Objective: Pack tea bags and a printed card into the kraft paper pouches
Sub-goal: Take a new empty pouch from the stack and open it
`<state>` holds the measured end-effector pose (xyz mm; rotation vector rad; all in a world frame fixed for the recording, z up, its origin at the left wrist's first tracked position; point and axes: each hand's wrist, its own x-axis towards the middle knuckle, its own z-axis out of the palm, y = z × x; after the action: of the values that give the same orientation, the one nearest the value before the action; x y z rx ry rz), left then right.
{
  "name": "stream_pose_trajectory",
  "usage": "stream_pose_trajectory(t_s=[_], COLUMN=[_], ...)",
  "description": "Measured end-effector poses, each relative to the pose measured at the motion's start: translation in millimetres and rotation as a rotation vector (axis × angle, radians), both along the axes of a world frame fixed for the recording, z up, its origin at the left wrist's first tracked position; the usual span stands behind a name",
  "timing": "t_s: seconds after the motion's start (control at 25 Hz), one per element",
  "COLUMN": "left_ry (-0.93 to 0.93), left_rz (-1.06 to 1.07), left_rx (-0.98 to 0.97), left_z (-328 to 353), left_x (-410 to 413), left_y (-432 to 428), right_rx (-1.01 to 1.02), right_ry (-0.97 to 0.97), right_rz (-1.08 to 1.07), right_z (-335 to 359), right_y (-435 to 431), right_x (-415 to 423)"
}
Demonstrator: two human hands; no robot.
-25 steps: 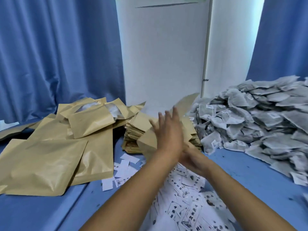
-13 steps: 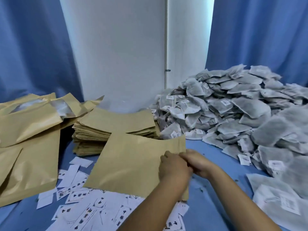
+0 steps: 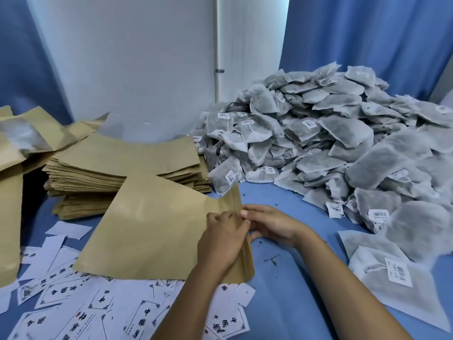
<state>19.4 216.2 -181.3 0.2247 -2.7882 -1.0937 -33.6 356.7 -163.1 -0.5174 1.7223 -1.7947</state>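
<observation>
Both hands, left hand [image 3: 224,239] and right hand [image 3: 270,223], pinch the kraft pouch [image 3: 157,224] at its mouth edge, just in front of the pouch stack [image 3: 127,165]. Light, floppy paper; best peeled apart at that lip.

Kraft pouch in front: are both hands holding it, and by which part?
Yes. The left hand and right hand both pinch the kraft pouch at its right-hand edge, apparently its mouth.
</observation>
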Motion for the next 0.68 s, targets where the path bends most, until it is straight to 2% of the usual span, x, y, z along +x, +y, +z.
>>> stream_pose_trajectory(t_s=[0.24, 0.36, 0.44, 0.56, 0.68], left_ry=[-0.044, -0.085, -0.082, -0.023, 0.095], left_rz=[-0.042, -0.031, 0.020, 0.030, 0.006], left_rx=[0.185, 0.277, 0.194, -0.160, -0.278], left_z=[-3, -1, -1, -1, -1], left_x=[1, 2, 3, 7, 10], left_y=[-8, -12, -9, 2, 9], right_rx=[0.033, 0.040, 0.071, 0.175, 0.204], right_ry=[0.109, 0.104, 0.115, 0.240, 0.390], right_rz=[-0.077, -0.114, -0.136, -0.247, -0.348], right_z=[-6, -7, -9, -15, -18], right_y=[-6, -8, -10, -22, -34], right_x=[5, 5, 5, 8, 12])
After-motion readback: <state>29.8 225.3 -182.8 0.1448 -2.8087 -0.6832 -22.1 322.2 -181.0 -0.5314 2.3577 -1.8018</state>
